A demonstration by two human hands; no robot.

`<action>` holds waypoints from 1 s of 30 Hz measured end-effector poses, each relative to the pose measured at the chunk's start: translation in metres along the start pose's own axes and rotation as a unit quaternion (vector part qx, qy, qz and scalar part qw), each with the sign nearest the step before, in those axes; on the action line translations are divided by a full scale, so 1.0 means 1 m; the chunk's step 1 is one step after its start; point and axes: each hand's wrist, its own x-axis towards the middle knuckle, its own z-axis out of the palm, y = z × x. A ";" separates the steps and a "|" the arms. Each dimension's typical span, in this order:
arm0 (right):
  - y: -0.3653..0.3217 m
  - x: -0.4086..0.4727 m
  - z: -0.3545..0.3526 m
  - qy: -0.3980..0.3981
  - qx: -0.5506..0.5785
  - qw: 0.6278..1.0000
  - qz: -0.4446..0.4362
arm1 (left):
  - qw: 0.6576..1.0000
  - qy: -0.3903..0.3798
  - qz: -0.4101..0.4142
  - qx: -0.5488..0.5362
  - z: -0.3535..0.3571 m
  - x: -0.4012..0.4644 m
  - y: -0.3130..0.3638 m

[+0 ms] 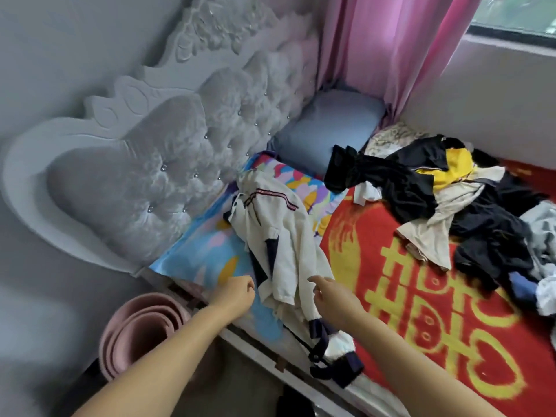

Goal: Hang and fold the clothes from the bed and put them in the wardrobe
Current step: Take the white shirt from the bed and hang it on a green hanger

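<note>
While both forearms reach in from the near edge, the scene reads as follows.

Left hand: left hand point(237, 291) sits over the blue patterned sheet point(192, 260), just left of the white garment point(279, 245); fingers curled inward, nothing visible between them.
Right hand: right hand point(334, 293) lies at the garment's right edge; index finger extended onto the cloth, remaining fingers loosely bent. Whether any fabric is pinched cannot be told.
White garment: cream-white with dark navy trim and a striped band near its far end; spread lengthwise between the two hands, its near end with navy cuffs draped at the bed edge point(270, 356).
Clothes pile: clothes pile point(451, 206) of black, yellow, beige and grey items lies to the far right on the red blanket point(391, 311), well apart from both hands.
Blanket: red with large yellow characters, covering the right part of the bed.
Pillow: blue pillow point(325, 130) at the far end, against the tufted headboard point(180, 152).
Curtain: pink curtain point(391, 46) hangs far right of the headboard.
Floor: pink rolled mat point(141, 329) stands near left, beside the bed.
</note>
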 end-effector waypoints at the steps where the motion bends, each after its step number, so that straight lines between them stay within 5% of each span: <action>1: -0.001 0.023 -0.008 -0.009 -0.001 1.000 -0.006 | 1.000 0.005 -0.011 -0.007 -0.008 0.019 -0.002; 14: -0.046 0.303 -0.041 -0.082 -0.050 0.995 -0.003 | 0.998 -0.022 -0.035 -0.051 -0.062 0.252 -0.053; 21: -0.069 0.453 -0.033 0.038 -0.037 0.998 0.012 | 0.994 0.024 -0.071 -0.085 -0.048 0.383 -0.081; 27: -0.049 0.516 0.036 -0.024 0.097 0.981 0.167 | 0.972 -0.012 -0.189 -0.141 0.003 0.436 -0.101; 30: -0.028 0.513 0.054 -0.027 0.038 0.977 0.206 | 0.965 -0.002 -0.190 -0.181 0.012 0.443 -0.115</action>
